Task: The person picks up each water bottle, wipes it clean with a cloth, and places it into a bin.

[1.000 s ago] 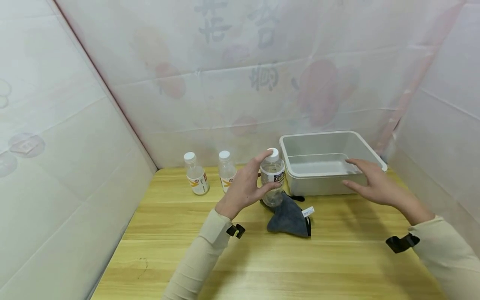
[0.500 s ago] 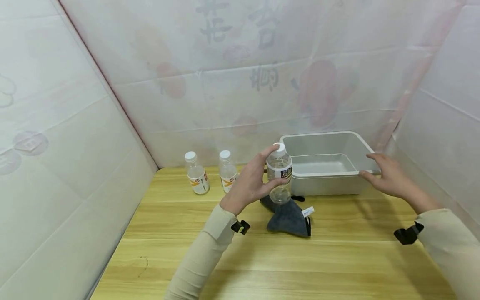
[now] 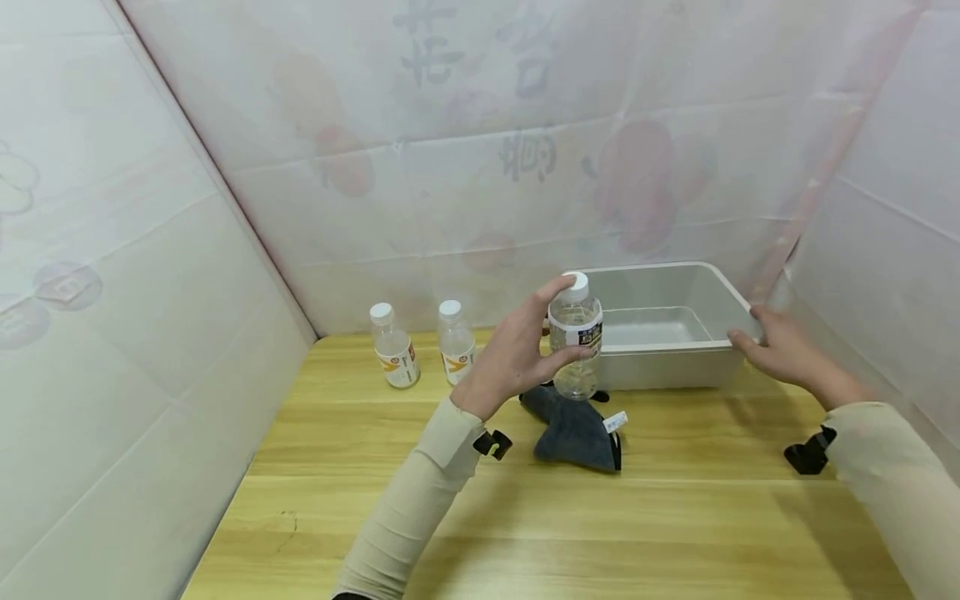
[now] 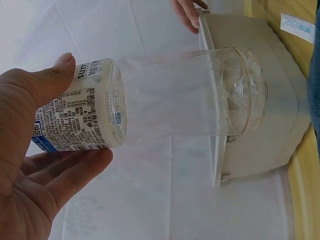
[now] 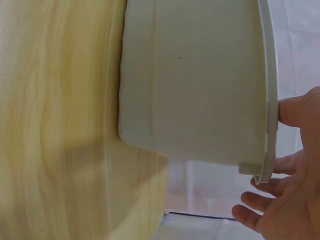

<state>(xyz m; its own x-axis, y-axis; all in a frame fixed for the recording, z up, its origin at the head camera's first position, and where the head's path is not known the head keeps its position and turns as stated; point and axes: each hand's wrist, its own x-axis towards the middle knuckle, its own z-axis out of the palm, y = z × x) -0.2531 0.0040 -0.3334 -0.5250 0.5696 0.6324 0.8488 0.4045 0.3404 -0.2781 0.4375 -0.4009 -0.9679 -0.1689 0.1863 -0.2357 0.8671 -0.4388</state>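
The left hand (image 3: pixel 513 354) is grasping a smooth, clear plastic bottle (image 3: pixel 577 332); the right hand (image 3: pixel 783 346) is pinching a rectangular box (image 3: pixel 667 371) at one corner. Crumpled grey cloth (image 3: pixel 577 440) is lying nearby.

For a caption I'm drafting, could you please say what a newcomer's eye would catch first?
That is probably the bottle held up by the left hand, at the left end of the bin. The right hand grips the bin's right end, and a dark cloth lies on the table in front.
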